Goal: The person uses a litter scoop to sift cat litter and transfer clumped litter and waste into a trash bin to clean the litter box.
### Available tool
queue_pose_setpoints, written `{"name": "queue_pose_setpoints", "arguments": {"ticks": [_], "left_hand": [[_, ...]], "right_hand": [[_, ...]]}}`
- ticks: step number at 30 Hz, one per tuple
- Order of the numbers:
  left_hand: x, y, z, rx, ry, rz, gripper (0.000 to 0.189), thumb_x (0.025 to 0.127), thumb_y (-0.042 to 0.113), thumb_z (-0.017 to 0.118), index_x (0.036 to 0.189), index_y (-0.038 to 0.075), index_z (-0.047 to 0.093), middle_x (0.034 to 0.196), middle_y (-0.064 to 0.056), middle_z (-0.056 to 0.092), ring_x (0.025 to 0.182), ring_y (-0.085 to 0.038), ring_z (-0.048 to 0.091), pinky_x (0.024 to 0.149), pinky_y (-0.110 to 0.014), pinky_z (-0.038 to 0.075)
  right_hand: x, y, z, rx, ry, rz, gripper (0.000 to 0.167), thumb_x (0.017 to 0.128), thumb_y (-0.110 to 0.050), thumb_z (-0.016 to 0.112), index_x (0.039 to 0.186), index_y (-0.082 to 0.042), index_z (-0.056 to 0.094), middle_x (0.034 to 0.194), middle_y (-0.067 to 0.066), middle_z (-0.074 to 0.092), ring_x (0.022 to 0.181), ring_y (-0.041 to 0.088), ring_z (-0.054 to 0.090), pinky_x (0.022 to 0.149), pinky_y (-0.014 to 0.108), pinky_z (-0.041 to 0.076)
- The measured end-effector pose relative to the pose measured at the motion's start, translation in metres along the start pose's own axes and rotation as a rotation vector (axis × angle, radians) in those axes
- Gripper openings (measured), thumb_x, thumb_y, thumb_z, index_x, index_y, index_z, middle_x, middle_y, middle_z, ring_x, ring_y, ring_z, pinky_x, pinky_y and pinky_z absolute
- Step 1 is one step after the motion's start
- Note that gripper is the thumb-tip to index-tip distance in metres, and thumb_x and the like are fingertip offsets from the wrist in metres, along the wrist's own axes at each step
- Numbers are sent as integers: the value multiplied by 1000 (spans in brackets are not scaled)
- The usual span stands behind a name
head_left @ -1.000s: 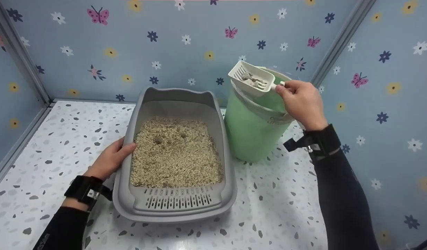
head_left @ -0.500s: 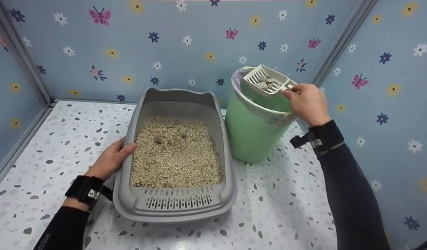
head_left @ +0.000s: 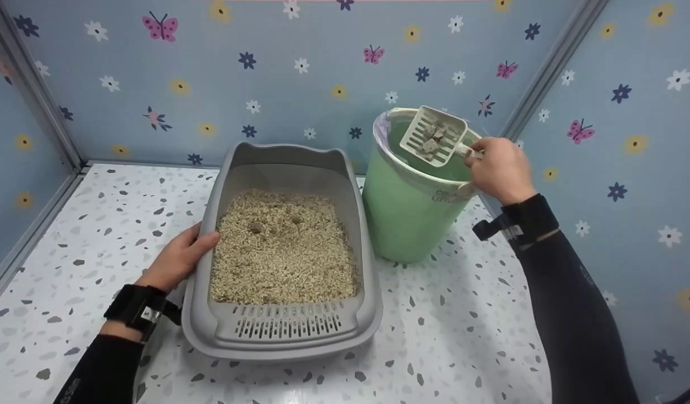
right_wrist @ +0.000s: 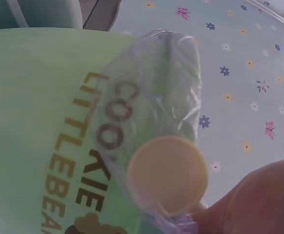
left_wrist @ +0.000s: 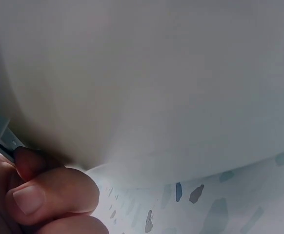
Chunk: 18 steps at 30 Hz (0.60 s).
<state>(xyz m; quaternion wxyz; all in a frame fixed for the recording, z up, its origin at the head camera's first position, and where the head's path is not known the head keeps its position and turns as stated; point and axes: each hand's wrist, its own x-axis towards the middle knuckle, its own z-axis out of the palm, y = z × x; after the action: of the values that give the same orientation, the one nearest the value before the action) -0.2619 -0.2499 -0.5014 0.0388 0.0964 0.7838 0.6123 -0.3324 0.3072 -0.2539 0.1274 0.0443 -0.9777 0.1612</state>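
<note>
A grey litter box [head_left: 373,314] holds tan granular litter [head_left: 288,252] with a few small hollows. My left hand [head_left: 179,255] grips its left rim, thumb on top; in the left wrist view the curled fingers [left_wrist: 59,192] lie under that rim beside the pale outer wall [left_wrist: 156,87]. My right hand [head_left: 502,169] holds a white slotted litter scoop [head_left: 461,130] by its handle. Several greyish clumps [head_left: 432,143] lie in the scoop, which is tilted over the mouth of a green bin [head_left: 406,219]. The right wrist view does not show the scoop.
A thin clear liner [right_wrist: 166,78] folds over the bin's rim, near a round cream knob [right_wrist: 168,175]. The bin stands against the litter box's right side. Patterned blue panels [head_left: 300,106] enclose the speckled white surface [head_left: 446,336] at the back and sides.
My right hand has carried the scoop rightward, from the bin's left rim to over its mouth, and turned it to a steeper tilt. The clumps shifted within it. My left hand stays put.
</note>
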Motion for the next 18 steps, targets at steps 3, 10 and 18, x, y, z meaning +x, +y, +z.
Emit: {"name": "queue_pose_setpoints", "arguments": {"ticks": [3, 10, 18], "left_hand": [[0, 0, 0, -6, 1, -2, 76, 118, 42, 51, 173, -4, 27, 122, -25, 61, 103, -29, 71, 88, -36, 65], [1, 0, 0, 10, 7, -11, 79, 117, 45, 53, 174, -3, 27, 116, -22, 60, 97, -28, 69, 83, -38, 66], [0, 1, 0, 26, 9, -11, 80, 117, 47, 52, 175, -2, 25, 124, -25, 59, 104, -29, 69, 88, -35, 64]], "right_hand": [[0, 0, 1, 1, 14, 4, 32, 109, -14, 68, 133, 7, 74, 129, 30, 72, 110, 49, 67, 96, 65, 54], [-4, -2, 5, -14, 93, 0, 25, 107, -9, 71, 124, 8, 74, 117, 26, 66, 106, 45, 60, 95, 64, 52], [-10, -1, 12, -110, 228, -64, 28, 92, 8, 66, 117, 5, 77, 108, 22, 59, 92, 45, 57, 84, 62, 51]]}}
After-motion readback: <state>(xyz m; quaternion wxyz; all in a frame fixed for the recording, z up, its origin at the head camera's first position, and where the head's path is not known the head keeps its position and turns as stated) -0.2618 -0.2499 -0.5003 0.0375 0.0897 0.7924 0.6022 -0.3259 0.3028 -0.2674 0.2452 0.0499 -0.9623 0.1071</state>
